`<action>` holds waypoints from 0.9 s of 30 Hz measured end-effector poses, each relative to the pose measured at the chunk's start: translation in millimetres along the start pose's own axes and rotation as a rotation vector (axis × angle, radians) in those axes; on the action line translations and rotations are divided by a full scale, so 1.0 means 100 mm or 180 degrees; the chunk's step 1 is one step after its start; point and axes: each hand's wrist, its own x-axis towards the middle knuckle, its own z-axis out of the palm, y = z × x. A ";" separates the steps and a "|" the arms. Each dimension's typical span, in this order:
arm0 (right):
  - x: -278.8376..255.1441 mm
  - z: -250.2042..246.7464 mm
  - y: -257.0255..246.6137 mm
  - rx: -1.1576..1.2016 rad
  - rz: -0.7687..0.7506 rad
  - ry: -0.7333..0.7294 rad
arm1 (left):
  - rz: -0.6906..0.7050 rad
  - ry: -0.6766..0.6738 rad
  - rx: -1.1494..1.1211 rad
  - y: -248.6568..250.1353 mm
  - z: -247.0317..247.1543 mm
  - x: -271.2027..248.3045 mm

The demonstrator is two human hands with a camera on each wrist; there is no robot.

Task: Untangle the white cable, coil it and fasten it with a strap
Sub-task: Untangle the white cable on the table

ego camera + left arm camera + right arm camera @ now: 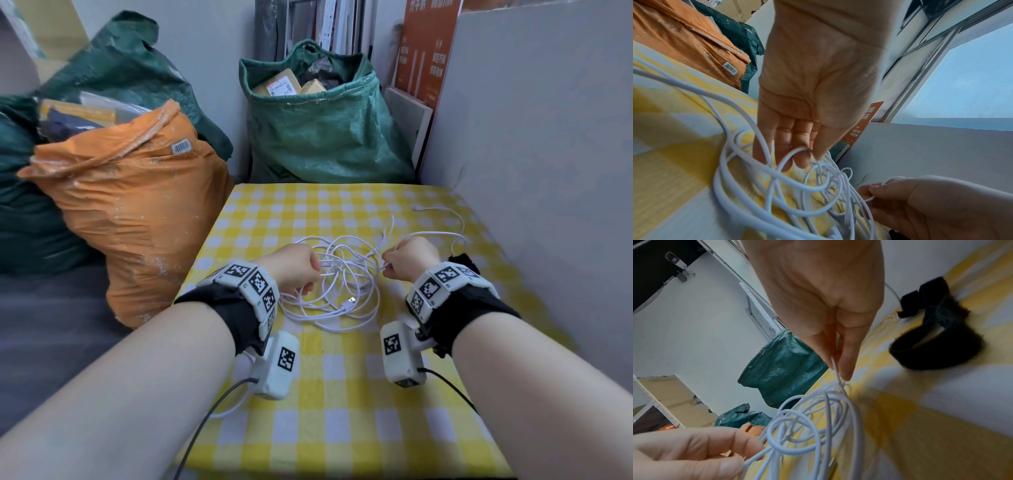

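Observation:
A tangled white cable (337,274) lies in loose loops on the yellow checked tablecloth (342,394), between my two hands. My left hand (294,270) pinches a strand at the tangle's left side; the left wrist view shows a loop of the cable (797,151) caught between thumb and fingers. My right hand (409,260) pinches another strand at the right side, and the cable (835,369) runs out from between thumb and forefinger. A USB plug (349,303) lies near the front of the tangle. The black strap (937,331) sits curled on the cloth beside my right hand.
An orange sack (137,212) stands off the table's left edge and a green sack (318,123) behind its far edge. A grey board (534,120) walls the right side. The cable's far end (419,208) trails toward the back right.

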 end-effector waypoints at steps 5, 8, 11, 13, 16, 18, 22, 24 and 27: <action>0.04 0.06 0.03 0.0785 0.0100 -0.0236 | -0.0078 -0.0180 0.0080 -0.04 -0.02 0.02; 0.03 0.04 0.03 0.0707 0.0131 -0.0140 | -0.0143 -0.0287 0.0156 -0.03 0.01 0.04; 0.06 0.04 0.04 0.0647 0.0133 -0.0088 | -0.0220 -0.0324 0.0031 -0.02 0.02 0.05; 0.09 0.07 0.05 0.0723 0.0121 -0.0141 | -0.0253 -0.0352 -0.0075 -0.02 0.00 0.05; 0.09 0.12 0.04 0.0813 0.0138 -0.0265 | -0.0255 -0.0323 -0.0197 -0.05 -0.02 0.07; 0.10 0.14 0.03 0.0815 0.0132 -0.0329 | -0.0232 -0.0317 -0.0344 -0.06 -0.03 0.09; 0.09 0.14 0.02 0.0995 0.0182 -0.0460 | -0.0162 -0.0274 -0.0939 -0.08 0.00 0.12; 0.09 0.15 0.00 0.0941 0.0235 -0.0476 | -0.0147 -0.0302 -0.1188 -0.10 0.02 0.14; 0.09 0.15 -0.01 0.0669 0.0229 -0.0418 | -0.0103 -0.0385 -0.1483 -0.11 0.03 0.16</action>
